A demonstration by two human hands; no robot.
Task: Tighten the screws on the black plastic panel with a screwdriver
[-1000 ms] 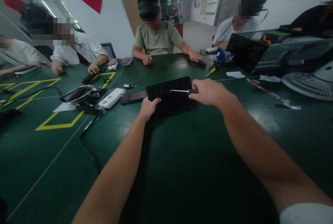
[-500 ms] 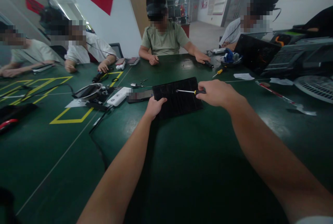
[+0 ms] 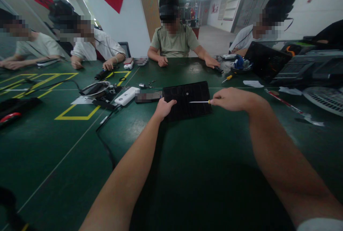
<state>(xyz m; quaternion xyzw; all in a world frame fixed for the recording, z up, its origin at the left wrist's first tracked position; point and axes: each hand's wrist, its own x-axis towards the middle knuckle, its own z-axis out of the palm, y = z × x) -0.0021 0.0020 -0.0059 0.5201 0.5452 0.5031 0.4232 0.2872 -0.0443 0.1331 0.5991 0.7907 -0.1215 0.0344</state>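
My left hand [image 3: 164, 109] grips the left edge of a flat black wallet [image 3: 198, 89], thumb on top and the other fingers hidden. The wallet's surface has a dark, panelled pattern and a small silver round snap. In my right hand [image 3: 225, 99] is a screwdriver [image 3: 199, 102] with a thin metal shaft and a yellow-and-black handle, most of it covered by the fingers. Its shaft points left across the wallet, below the snap; I cannot tell whether the tip touches. Left of the wallet lies a dark flat object [image 3: 146, 97], partly blurred out.
A white device [image 3: 127, 96] with a cable and a round metal-rimmed item [image 3: 96, 88] lie left. Small metal parts [image 3: 144, 85] sit beyond. Another yellow-handled screwdriver [image 3: 227, 78], a bowl with blue cloth [image 3: 241, 64] and a white fan grille [image 3: 325, 98] are right. Several people sit around the green table [image 3: 200, 159].
The screwdriver's tip has moved from beside the snap to below it, on the right, with my right hand. My left hand keeps its hold on the wallet. The whole view has shifted slightly.
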